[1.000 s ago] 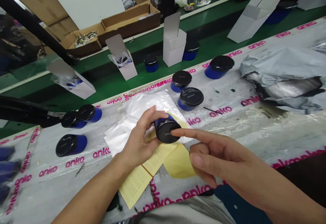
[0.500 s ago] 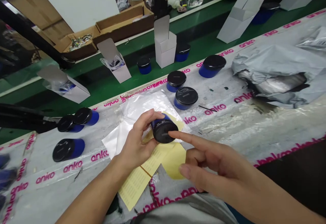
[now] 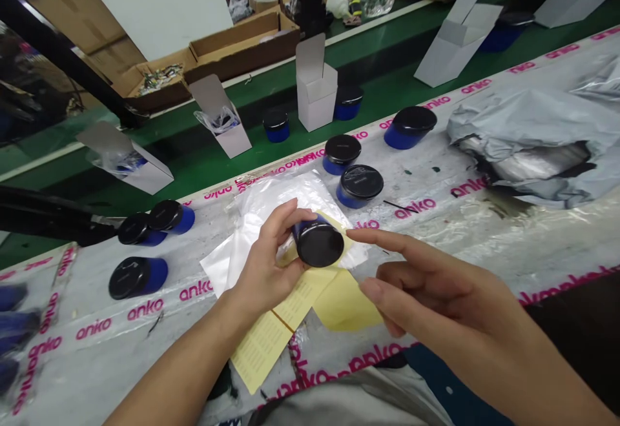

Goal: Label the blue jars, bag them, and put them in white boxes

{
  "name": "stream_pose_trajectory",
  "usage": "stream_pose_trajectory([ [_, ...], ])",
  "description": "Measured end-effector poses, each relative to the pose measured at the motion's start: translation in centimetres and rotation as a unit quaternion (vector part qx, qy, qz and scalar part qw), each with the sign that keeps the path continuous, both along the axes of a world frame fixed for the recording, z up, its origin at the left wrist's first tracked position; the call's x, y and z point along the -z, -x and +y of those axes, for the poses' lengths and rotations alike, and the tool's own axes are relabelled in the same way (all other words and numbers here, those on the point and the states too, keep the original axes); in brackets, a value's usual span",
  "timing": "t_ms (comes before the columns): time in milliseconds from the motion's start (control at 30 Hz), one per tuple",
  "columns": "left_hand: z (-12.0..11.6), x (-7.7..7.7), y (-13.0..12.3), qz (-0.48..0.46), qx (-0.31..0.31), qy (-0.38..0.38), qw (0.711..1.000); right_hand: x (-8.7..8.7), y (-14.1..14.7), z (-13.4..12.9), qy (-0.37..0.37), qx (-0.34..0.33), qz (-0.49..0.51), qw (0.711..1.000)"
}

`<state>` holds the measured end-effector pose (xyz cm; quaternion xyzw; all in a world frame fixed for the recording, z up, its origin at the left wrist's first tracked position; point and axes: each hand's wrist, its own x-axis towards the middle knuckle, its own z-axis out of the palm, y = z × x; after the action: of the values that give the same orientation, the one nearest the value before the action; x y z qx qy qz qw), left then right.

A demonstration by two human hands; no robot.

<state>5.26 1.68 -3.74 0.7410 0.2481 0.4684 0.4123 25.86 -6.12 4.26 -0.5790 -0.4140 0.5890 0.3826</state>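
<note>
A blue jar with a black lid [image 3: 320, 243] is tilted in my left hand [image 3: 271, 258], whose thumb and fingers wrap round its side; the lid faces me. My right hand [image 3: 426, 284] hovers just right of the jar, index finger stretched out and thumb apart, holding nothing and not touching the lid. Beneath my hands lie yellow label sheets [image 3: 264, 352] and clear plastic bags [image 3: 290, 187] on the table. Two more lidded jars [image 3: 359, 185] stand close behind, and several others [image 3: 138, 277] are at the left.
A green conveyor [image 3: 194, 155] behind the table carries open white boxes [image 3: 317, 97] and jars. A torn grey plastic bag [image 3: 533, 116] lies at the right. Cardboard trays [image 3: 242, 42] sit beyond the conveyor.
My right index finger has moved off the lid to the right. My left hand still holds the jar. The view has shifted slightly.
</note>
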Motion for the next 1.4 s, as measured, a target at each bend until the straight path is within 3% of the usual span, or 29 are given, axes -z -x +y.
stream_pose_trajectory([
  [133, 0.0, 0.1, 0.0, -0.009, -0.004, 0.008, 1.0, -0.8, 0.1, 0.1, 0.077, -0.02, 0.109, 0.991],
  [267, 0.0, 0.0, 0.0, -0.001, 0.003, 0.006, 1.0, -0.2, 0.2, 0.7, 0.122, -0.066, 0.165, 0.976],
  [500, 0.1, 0.0, 0.0, 0.0, 0.007, 0.0, 1.0, 0.6, 0.2, 1.3, 0.121, -0.076, 0.152, 0.978],
  [1200, 0.0, -0.2, -0.1, -0.007, 0.006, 0.011, 1.0, 0.3, 0.0, 1.4, 0.115, -0.08, 0.16, 0.977],
  [1400, -0.1, -0.4, 0.0, 0.004, -0.002, 0.02, 1.0, 1.0, 0.0, 0.8, 0.098, -0.105, 0.114, 0.983],
])
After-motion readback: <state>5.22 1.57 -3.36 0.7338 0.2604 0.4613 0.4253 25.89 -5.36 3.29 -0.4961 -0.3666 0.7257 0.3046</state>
